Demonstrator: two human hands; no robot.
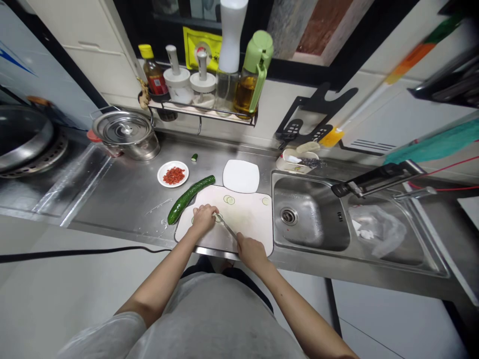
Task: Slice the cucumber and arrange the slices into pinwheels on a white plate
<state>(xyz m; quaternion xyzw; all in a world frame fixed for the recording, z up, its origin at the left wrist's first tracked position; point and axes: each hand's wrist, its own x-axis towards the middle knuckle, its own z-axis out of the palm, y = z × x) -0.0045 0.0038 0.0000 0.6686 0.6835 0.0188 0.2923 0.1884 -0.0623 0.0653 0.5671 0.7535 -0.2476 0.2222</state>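
On the pale cutting board (pixel 249 219), my left hand (pixel 204 218) is curled down over a piece of cucumber that mostly hides under the fingers. My right hand (pixel 251 250) grips the handle of a knife (pixel 226 227), whose blade angles up-left to meet the left hand's fingertips. Cucumber slices (pixel 229 200) lie on the board's far side, and one more slice (pixel 265 201) sits near its right corner. A whole cucumber (pixel 189 198) rests diagonally, partly on the board's left corner.
A small plate of chopped red chili (pixel 172 174) and an empty white square plate (pixel 241 175) sit behind the board. A lidded steel pot (pixel 126 133) stands at left, a double sink (pixel 310 214) with faucet (pixel 377 178) at right, and a condiment rack (pixel 204 107) on the wall.
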